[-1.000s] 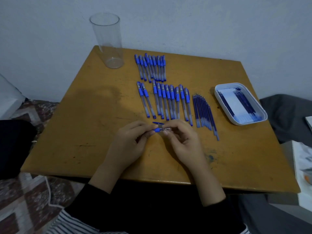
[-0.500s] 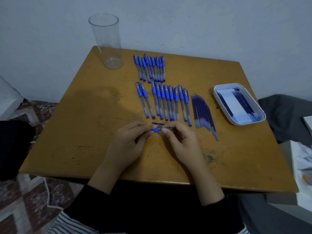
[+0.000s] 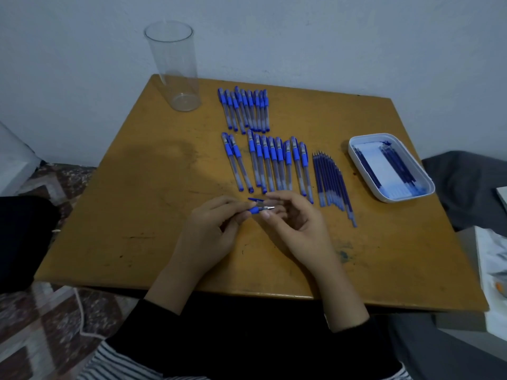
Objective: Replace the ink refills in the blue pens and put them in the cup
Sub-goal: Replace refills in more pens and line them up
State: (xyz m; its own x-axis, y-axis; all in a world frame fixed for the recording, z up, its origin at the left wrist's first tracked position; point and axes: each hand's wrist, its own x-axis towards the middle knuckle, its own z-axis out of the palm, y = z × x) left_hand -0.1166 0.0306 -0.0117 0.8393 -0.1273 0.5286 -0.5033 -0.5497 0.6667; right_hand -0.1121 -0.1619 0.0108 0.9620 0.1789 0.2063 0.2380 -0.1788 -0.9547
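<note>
My left hand [image 3: 211, 229] grips a blue pen [image 3: 259, 209] by its barrel, most of it hidden in my fingers. My right hand [image 3: 296, 218] pinches the pen's metal tip end. A loose blue cap [image 3: 255, 199] lies just behind my fingers. Two rows of blue pens lie on the table, a far row [image 3: 244, 111] and a near row [image 3: 267, 163]. Loose blue refills [image 3: 332, 182] lie to the right of the near row. An empty clear plastic cup [image 3: 175, 67] stands at the table's back left corner.
A white tray [image 3: 365, 138] holding several refills sits at the right side of the wooden table [image 3: 137, 215]. A wall runs right behind the table. Dark cloth and white items lie off the table's right edge.
My right fingers have shifted a little along the pen's tip end. The pen stays held between both hands in the same spot.
</note>
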